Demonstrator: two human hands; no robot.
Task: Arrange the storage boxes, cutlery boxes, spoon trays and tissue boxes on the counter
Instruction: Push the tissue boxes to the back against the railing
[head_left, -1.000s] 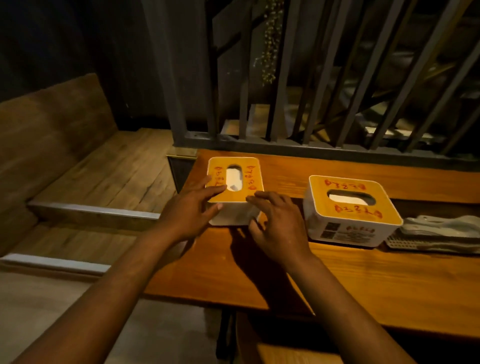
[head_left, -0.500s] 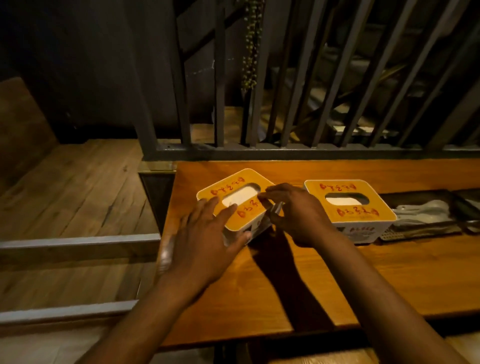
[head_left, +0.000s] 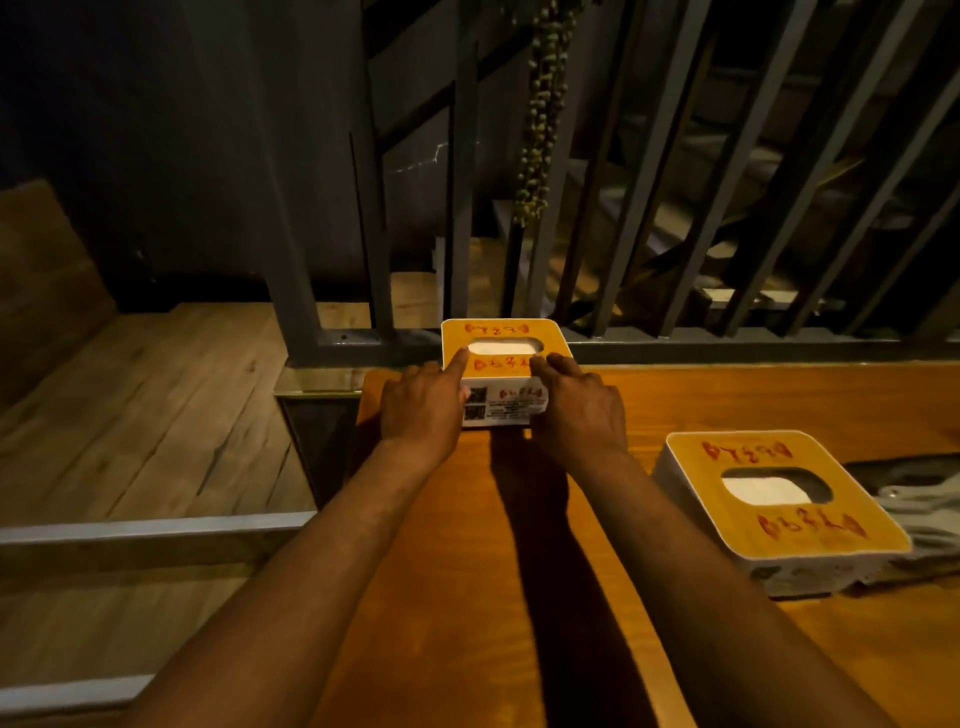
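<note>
At the far left lay a pale wooden plank floor (head_left: 156, 405) with a step down, set below the counter's end. The glossy orange-brown wooden counter (head_left: 467, 597) began just right of it. The left hand (head_left: 421, 410) rested against the left end of a white plastic tissue box with an orange wooden lid (head_left: 511, 358), its forefinger stretched up onto the lid beside the oval slot and the other fingers spread loosely down the box's side. That box sat at the counter's far left corner, close against the dark grey metal railing (head_left: 727, 345); whether it touched the rail could not be told. Its long axis ran left to right, parallel to the rail, with the labelled face towards the person. The right hand (head_left: 576, 410) bracketed the opposite end, fingertips on the lid's near edge, fingers slightly apart (pressing rather than gripping, by the look of it). Both hands were equally near, so any final squaring would likely be a small two-handed nudge. Further right, well apart and nearer the person, stood a second white tissue box with an orange lid (head_left: 779, 514), turned slightly askew, with a tray of pale spoons (head_left: 919, 504) just beyond it at the frame's edge.
</note>
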